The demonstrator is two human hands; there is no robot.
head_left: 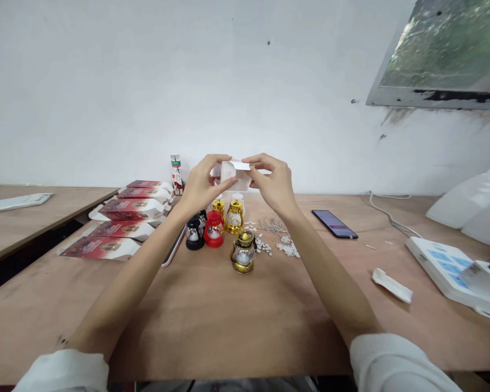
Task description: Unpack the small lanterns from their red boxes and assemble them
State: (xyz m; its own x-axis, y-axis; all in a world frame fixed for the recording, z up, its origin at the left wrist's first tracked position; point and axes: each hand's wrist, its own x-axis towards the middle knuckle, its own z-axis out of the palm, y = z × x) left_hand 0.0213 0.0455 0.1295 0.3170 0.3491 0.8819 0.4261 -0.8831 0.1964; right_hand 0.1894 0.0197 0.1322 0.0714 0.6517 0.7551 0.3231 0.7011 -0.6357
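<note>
A small white box with an open flap is held up above the far part of the table, between both hands. My left hand grips its left side, thumb along the front. On the right, my right hand pinches the flap and edge with thumb and fingers. Below them stand miniature lanterns: a black one, a red one, a gold one and a dark-gold one nearer to me. The inside of the box is hidden from view.
Several red-and-white cartons lie in a row at left. Small white pieces and thin wire-like bits lie right of the lanterns. Further right are a phone, a crumpled white wrapper and a white power strip with its cable.
</note>
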